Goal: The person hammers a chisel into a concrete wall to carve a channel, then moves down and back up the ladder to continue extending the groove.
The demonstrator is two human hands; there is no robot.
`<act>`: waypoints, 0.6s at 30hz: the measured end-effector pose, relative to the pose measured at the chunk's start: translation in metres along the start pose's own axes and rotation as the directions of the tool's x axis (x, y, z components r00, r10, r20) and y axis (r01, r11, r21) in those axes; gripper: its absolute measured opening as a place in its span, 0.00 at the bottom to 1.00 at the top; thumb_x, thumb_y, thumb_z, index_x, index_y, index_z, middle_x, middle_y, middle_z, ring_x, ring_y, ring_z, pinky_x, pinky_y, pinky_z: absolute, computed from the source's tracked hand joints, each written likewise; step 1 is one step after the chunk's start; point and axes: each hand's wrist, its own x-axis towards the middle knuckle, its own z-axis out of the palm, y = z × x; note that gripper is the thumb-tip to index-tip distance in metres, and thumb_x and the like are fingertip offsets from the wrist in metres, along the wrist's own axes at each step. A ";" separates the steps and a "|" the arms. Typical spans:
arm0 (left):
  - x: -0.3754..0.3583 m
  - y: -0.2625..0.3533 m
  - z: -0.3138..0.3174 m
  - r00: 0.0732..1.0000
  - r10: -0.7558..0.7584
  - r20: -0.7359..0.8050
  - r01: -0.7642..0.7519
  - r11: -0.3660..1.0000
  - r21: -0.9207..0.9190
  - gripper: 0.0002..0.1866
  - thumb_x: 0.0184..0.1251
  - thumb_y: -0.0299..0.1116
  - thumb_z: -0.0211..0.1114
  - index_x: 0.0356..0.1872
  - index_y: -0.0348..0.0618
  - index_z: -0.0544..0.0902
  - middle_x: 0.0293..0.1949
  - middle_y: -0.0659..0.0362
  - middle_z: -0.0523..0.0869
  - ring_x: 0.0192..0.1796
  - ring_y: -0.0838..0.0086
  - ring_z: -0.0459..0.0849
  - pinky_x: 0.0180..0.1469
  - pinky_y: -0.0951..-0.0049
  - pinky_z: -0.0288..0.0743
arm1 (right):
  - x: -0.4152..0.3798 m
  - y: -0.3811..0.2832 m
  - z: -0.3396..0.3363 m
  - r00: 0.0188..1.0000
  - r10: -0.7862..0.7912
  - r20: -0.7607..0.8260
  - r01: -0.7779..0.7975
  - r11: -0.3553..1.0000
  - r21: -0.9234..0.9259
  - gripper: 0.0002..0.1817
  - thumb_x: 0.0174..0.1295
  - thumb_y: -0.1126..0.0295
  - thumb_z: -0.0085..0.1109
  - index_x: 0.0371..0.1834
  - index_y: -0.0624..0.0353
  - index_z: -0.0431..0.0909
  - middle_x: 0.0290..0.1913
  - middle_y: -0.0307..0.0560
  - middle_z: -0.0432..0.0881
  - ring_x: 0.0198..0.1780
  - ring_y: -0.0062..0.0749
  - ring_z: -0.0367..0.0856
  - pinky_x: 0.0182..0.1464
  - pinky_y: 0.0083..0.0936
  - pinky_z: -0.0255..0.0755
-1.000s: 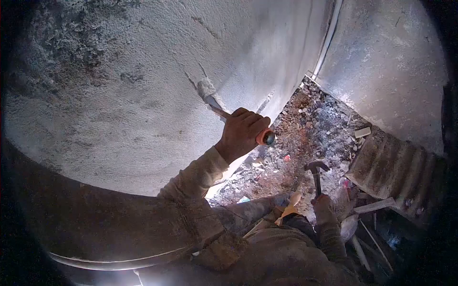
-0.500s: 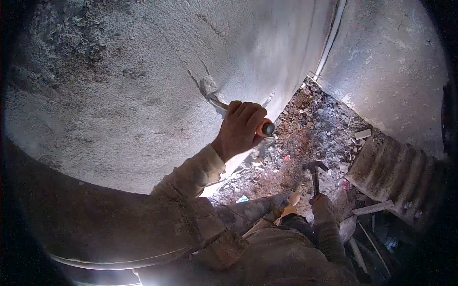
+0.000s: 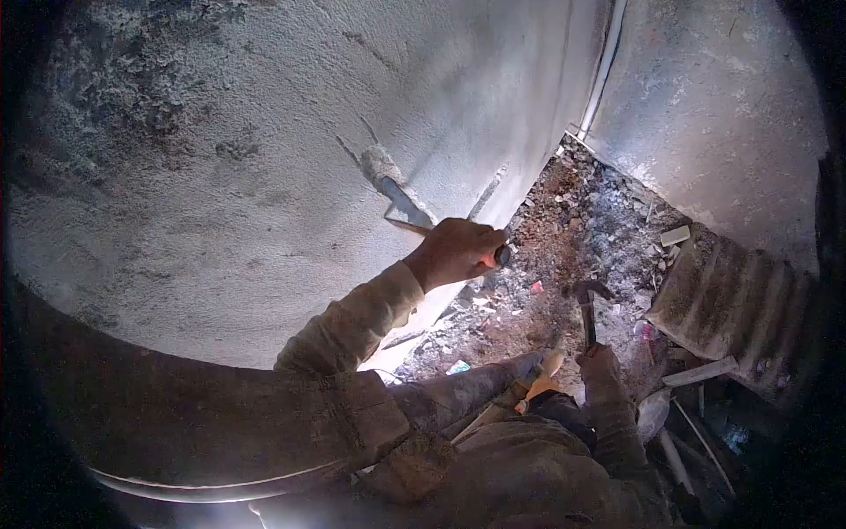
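Note:
My left hand (image 3: 460, 251) is closed round a chisel (image 3: 411, 227) whose metal shaft reaches up-left along the plastered wall (image 3: 264, 247). The chisel's rounded end shows past the fingers on the right. Its tip lies below a chipped groove (image 3: 381, 166) in the plaster; whether it touches the wall is unclear. Lower down, my right hand (image 3: 598, 361) grips a claw hammer (image 3: 588, 310) by its handle, head up, over the rubble. The two hands are well apart.
Rubble (image 3: 564, 229) covers the ground where two walls meet. A white pipe (image 3: 604, 66) runs down the corner. At right lie a corrugated sheet (image 3: 736, 309), a strip of board (image 3: 701, 372) and a small pale block (image 3: 675, 235). My boot is below.
My left hand has moved down and the chisel has tilted, its tip now lower than the groove. The hammer has shifted slightly to the right in view. The camera view has moved a little.

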 end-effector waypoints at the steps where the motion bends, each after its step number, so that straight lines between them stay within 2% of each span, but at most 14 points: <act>1: 0.006 0.003 -0.004 1.000 0.006 -0.012 -0.006 1.000 0.022 0.12 0.51 0.35 0.67 0.31 0.44 0.73 0.22 0.58 0.77 0.24 0.62 0.80 0.25 0.64 0.72 | 0.004 -0.004 0.001 0.995 0.090 0.045 -0.088 0.995 -0.050 0.20 0.40 0.63 0.75 0.23 0.56 0.70 0.22 0.46 0.76 0.25 0.41 0.76 0.30 0.37 0.70; 2: 0.012 0.006 -0.008 0.993 0.075 -0.096 -0.076 0.997 -0.009 0.12 0.51 0.35 0.67 0.30 0.45 0.72 0.22 0.59 0.77 0.24 0.64 0.81 0.24 0.65 0.73 | 0.007 -0.008 0.002 0.980 0.181 0.084 -0.172 0.980 -0.102 0.19 0.40 0.63 0.74 0.22 0.56 0.69 0.21 0.46 0.75 0.24 0.41 0.75 0.29 0.38 0.70; 3: 0.019 0.011 -0.012 0.993 0.074 -0.095 -0.076 0.997 -0.010 0.12 0.51 0.35 0.67 0.30 0.45 0.72 0.22 0.59 0.77 0.24 0.64 0.81 0.24 0.65 0.73 | 0.007 -0.011 0.000 0.980 0.182 0.085 -0.173 0.980 -0.102 0.19 0.40 0.63 0.74 0.22 0.56 0.69 0.21 0.46 0.75 0.24 0.41 0.75 0.29 0.38 0.70; 5: 0.030 0.018 -0.015 0.994 0.109 -0.028 -0.106 0.992 0.073 0.11 0.51 0.33 0.66 0.28 0.46 0.71 0.21 0.60 0.77 0.23 0.66 0.81 0.24 0.66 0.73 | 0.002 -0.014 -0.005 0.997 0.035 0.072 -0.037 0.999 0.017 0.17 0.42 0.65 0.72 0.21 0.56 0.68 0.18 0.44 0.73 0.22 0.36 0.73 0.26 0.35 0.69; 6: 0.033 0.017 -0.010 0.992 0.123 -0.041 -0.118 0.988 0.103 0.10 0.52 0.32 0.65 0.27 0.47 0.71 0.20 0.62 0.77 0.23 0.68 0.81 0.24 0.67 0.73 | 0.005 -0.011 -0.003 0.997 0.036 0.072 -0.037 0.999 0.017 0.17 0.42 0.65 0.72 0.21 0.56 0.68 0.18 0.44 0.73 0.22 0.36 0.73 0.26 0.35 0.69; 9: 0.037 0.014 -0.011 0.995 0.102 0.024 -0.104 0.985 0.136 0.08 0.53 0.32 0.64 0.27 0.48 0.72 0.19 0.64 0.77 0.23 0.70 0.81 0.24 0.68 0.74 | 0.019 -0.002 0.011 0.994 -0.093 0.057 0.080 0.975 0.206 0.14 0.47 0.68 0.68 0.23 0.55 0.68 0.18 0.40 0.70 0.19 0.29 0.70 0.21 0.29 0.64; 10: 0.037 0.015 -0.011 0.994 0.104 0.028 -0.107 0.985 0.137 0.08 0.53 0.32 0.64 0.27 0.48 0.72 0.19 0.64 0.77 0.23 0.70 0.81 0.24 0.68 0.74 | 0.023 -0.003 0.015 0.988 -0.023 0.150 -0.075 0.784 0.617 0.11 0.51 0.69 0.64 0.24 0.55 0.68 0.17 0.37 0.68 0.18 0.25 0.67 0.19 0.26 0.61; 11: 0.038 0.015 -0.011 0.994 0.105 0.015 -0.106 0.985 0.136 0.08 0.53 0.32 0.64 0.27 0.48 0.72 0.19 0.64 0.78 0.23 0.70 0.81 0.24 0.69 0.74 | 0.026 -0.005 0.015 0.965 -0.004 0.261 -0.236 0.418 0.878 0.09 0.55 0.70 0.60 0.25 0.55 0.68 0.17 0.35 0.67 0.16 0.21 0.64 0.18 0.22 0.58; 12: 0.038 0.016 -0.011 0.994 0.105 0.001 -0.104 0.986 0.133 0.07 0.54 0.32 0.64 0.27 0.49 0.72 0.19 0.65 0.78 0.23 0.70 0.81 0.24 0.69 0.74 | 0.028 -0.010 0.016 0.965 -0.003 0.262 -0.237 0.415 0.878 0.09 0.55 0.70 0.60 0.25 0.55 0.68 0.17 0.35 0.67 0.16 0.21 0.64 0.18 0.22 0.58; 13: 0.038 0.015 -0.009 0.994 0.106 0.003 -0.105 0.985 0.134 0.07 0.54 0.32 0.64 0.27 0.49 0.72 0.19 0.65 0.78 0.23 0.70 0.81 0.24 0.69 0.74 | 0.028 -0.018 0.016 0.982 -0.150 0.114 -0.008 0.569 0.822 0.07 0.59 0.69 0.57 0.28 0.55 0.68 0.17 0.33 0.65 0.15 0.20 0.62 0.17 0.21 0.57; 14: 0.038 0.013 -0.006 0.994 0.105 0.010 -0.105 0.983 0.154 0.07 0.54 0.32 0.64 0.27 0.49 0.72 0.19 0.65 0.78 0.23 0.70 0.81 0.24 0.69 0.74 | 0.029 -0.028 0.015 0.949 -0.316 -0.009 0.229 0.669 0.707 0.06 0.62 0.67 0.54 0.32 0.55 0.69 0.17 0.32 0.64 0.15 0.19 0.59 0.17 0.19 0.55; 15: 0.038 0.013 -0.004 0.994 0.104 0.019 -0.106 0.979 0.172 0.07 0.53 0.32 0.64 0.27 0.49 0.72 0.19 0.65 0.79 0.23 0.71 0.82 0.24 0.69 0.74 | 0.027 -0.035 0.011 0.950 -0.314 -0.006 0.225 0.669 0.709 0.06 0.62 0.67 0.54 0.32 0.55 0.69 0.17 0.32 0.64 0.15 0.19 0.59 0.17 0.19 0.55; 17: 0.039 0.013 -0.002 0.996 0.089 0.017 -0.090 0.976 0.200 0.08 0.52 0.33 0.65 0.28 0.48 0.73 0.20 0.64 0.79 0.23 0.70 0.82 0.24 0.68 0.75 | 0.018 -0.054 -0.009 0.942 -0.281 0.185 -0.112 0.256 0.960 0.09 0.65 0.62 0.53 0.37 0.55 0.68 0.20 0.32 0.66 0.19 0.17 0.61 0.21 0.19 0.58; 18: 0.039 0.014 -0.001 0.997 0.071 0.011 -0.072 0.971 0.227 0.10 0.50 0.34 0.66 0.29 0.48 0.73 0.20 0.63 0.80 0.23 0.68 0.82 0.24 0.67 0.75 | 0.004 -0.072 -0.025 0.942 -0.279 0.186 -0.114 0.254 0.960 0.09 0.65 0.62 0.53 0.37 0.55 0.68 0.20 0.32 0.66 0.19 0.17 0.61 0.21 0.19 0.58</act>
